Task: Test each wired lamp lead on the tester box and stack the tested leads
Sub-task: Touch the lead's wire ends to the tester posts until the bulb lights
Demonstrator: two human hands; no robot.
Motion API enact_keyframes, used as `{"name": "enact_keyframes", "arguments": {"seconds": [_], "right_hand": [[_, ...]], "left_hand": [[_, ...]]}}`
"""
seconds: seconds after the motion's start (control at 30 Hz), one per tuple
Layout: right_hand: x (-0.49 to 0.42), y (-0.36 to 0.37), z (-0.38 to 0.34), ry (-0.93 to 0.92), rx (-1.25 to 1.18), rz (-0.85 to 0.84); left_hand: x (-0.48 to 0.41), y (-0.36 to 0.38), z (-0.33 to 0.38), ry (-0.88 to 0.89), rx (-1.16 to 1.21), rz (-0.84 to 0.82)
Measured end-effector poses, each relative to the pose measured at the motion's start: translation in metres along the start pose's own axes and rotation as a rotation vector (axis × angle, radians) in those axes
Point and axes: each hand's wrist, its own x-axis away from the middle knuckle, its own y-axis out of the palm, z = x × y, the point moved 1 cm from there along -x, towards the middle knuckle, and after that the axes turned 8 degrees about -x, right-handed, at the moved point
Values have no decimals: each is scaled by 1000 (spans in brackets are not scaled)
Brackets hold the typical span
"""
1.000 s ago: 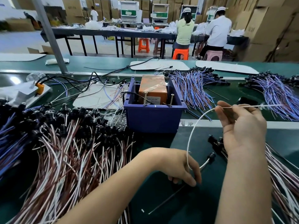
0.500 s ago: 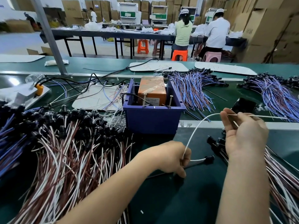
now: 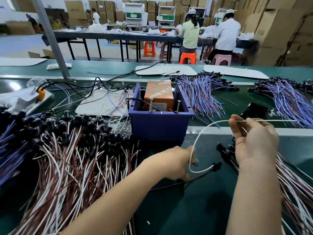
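We hold one lead (image 3: 200, 132) just in front of the bin (image 3: 160, 128), between the left pile (image 3: 72, 160) and the right stack (image 3: 298, 187). Our right grip (image 3: 254, 139) pinches the white wire near its bare end, which points right. Our left grip (image 3: 176, 162) curls round the lead beside its black socket (image 3: 217, 164), low over the surface (image 3: 194, 209); the brown wire trails beneath it. The tester (image 3: 159, 97) sits in the bin, with two screws (image 3: 150, 105) standing at the near wall. To test well, we should probably bring both bare ends up, keep them apart, and touch one to each screw, watching the socket for light.
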Motion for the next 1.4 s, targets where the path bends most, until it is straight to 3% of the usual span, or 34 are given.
{"name": "enact_keyframes", "arguments": {"seconds": [0.17, 0.33, 0.53, 0.63, 0.8, 0.93, 1.03, 1.1, 1.23, 1.3, 1.4], "right_hand": [[0, 0, 2, 0, 7, 2], [0, 1, 5, 6, 9, 4], [-3, -2, 9, 19, 43, -6], [-5, -5, 12, 30, 89, -20], [-11, -11, 20, -5, 473, -154], [-9, -9, 27, 36, 612, -281], [-2, -1, 28, 90, 581, -416], [4, 5, 29, 116, 544, -482], [11, 15, 35, 84, 554, -551], [9, 14, 37, 18, 576, -528], [1, 9, 42, -104, 676, -444]], "left_hand": [[2, -3, -2, -22, 37, -19], [-2, 9, 10, -88, -74, 65], [-6, 20, 17, -35, -122, 156], [-7, 18, 17, 24, 109, 167], [-4, 2, 18, 25, 933, 0], [10, -31, 11, 237, 1338, -43], [20, -47, 9, 407, 1461, -50], [22, -51, 11, 425, 1477, 50], [21, -55, 16, 258, 1540, 237], [21, -58, 15, 158, 1606, 223], [21, -59, 14, 45, 1655, 69]]}}
